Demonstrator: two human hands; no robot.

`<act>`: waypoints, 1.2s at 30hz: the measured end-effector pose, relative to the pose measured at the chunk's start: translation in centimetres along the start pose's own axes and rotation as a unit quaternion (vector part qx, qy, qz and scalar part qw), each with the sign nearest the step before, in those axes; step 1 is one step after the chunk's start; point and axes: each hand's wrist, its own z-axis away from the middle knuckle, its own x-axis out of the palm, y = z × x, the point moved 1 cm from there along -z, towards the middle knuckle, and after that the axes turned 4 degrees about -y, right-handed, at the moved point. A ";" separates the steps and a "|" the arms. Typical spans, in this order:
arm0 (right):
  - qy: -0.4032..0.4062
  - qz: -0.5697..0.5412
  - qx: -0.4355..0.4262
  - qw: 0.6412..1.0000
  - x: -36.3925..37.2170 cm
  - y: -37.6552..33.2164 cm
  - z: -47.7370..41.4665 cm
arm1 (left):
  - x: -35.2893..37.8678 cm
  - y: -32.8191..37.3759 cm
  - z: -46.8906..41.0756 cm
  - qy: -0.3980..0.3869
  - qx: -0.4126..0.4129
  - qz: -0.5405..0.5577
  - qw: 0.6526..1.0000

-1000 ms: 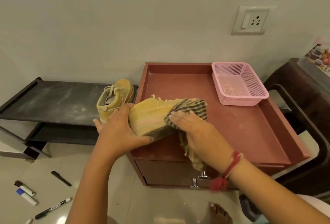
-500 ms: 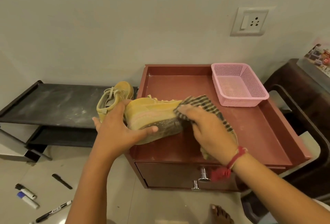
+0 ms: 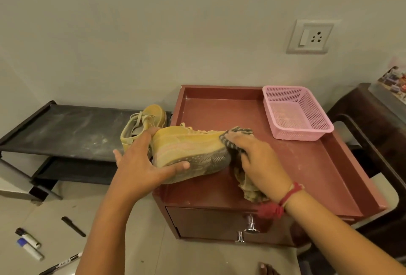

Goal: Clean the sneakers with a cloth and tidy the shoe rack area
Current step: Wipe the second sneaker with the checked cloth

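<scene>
A yellow sneaker [image 3: 186,143] lies on its side over the front left corner of the red cabinet top [image 3: 307,165], its grey sole facing me. My left hand [image 3: 140,165] grips its heel, thumb across the sole. My right hand [image 3: 257,160] holds a striped cloth [image 3: 239,134] against the sneaker's toe; the cloth's tail hangs under my wrist. A second yellow sneaker [image 3: 142,123] stands on the black shoe rack [image 3: 61,132], just behind my left hand.
A pink mesh basket [image 3: 296,114] sits at the cabinet's back right. Markers [image 3: 28,244] and a black pen [image 3: 73,226] lie on the floor at lower left. A dark chair [image 3: 373,132] stands to the right. Drawer knobs [image 3: 250,224] stick out below.
My right hand has slid the cloth along the sneaker toward the toe, away from the side it covered. The sneaker has tipped so more of its sole faces me.
</scene>
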 end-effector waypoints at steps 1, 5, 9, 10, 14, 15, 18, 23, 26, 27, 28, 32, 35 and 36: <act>-0.017 0.000 -0.028 0.999 0.3 -0.6 0.3 | -0.1 0.0 0.0 0.002 0.006 0.002 1.000; -0.021 -0.019 -0.019 0.999 0.4 -0.4 0.7 | -0.1 -0.1 0.1 -0.019 0.013 0.025 0.999; -0.015 0.012 0.085 0.996 -0.5 1.7 -0.9 | 0.2 -0.5 0.0 -0.034 0.018 0.059 0.998; -0.024 0.013 0.094 0.995 -0.7 2.2 -1.0 | 0.2 -0.7 -0.1 -0.034 0.020 0.059 0.997; -0.035 -0.044 0.187 0.981 -3.2 4.7 -1.2 | 0.0 -1.7 -0.3 -0.027 0.018 0.044 0.999; -0.012 -0.055 0.200 0.978 -3.6 5.1 -1.1 | 0.0 -1.7 -0.3 -0.024 0.016 0.036 0.999; 0.040 -0.061 0.135 0.988 -2.4 3.2 -0.7 | 0.2 -1.5 -0.4 -0.016 0.009 -0.013 1.000; -0.020 0.069 -0.082 0.994 1.2 1.1 0.3 | 0.0 -2.0 -0.6 -0.022 0.011 -0.029 0.999; 0.013 0.040 0.011 0.999 0.7 3.2 -0.9 | -0.5 -2.2 -0.8 -0.030 0.012 -0.008 0.999; 0.020 0.030 0.027 0.999 0.5 3.3 -1.1 | -0.5 -2.2 -0.9 -0.030 0.014 -0.005 0.999; 0.012 0.024 0.019 0.999 0.5 3.1 -1.0 | -0.5 -2.3 -0.9 -0.030 0.015 -0.005 0.999; -0.034 0.007 -0.061 0.998 1.4 2.4 0.2 | -0.5 -2.4 -0.8 -0.036 0.016 -0.007 0.999; 0.037 -0.027 0.038 0.998 0.8 3.6 -0.8 | -0.5 -2.3 -0.8 -0.033 0.015 0.000 0.999; 0.036 -0.027 0.035 0.998 0.8 3.0 -0.7 | -0.4 -2.3 -0.8 -0.034 0.016 -0.002 0.999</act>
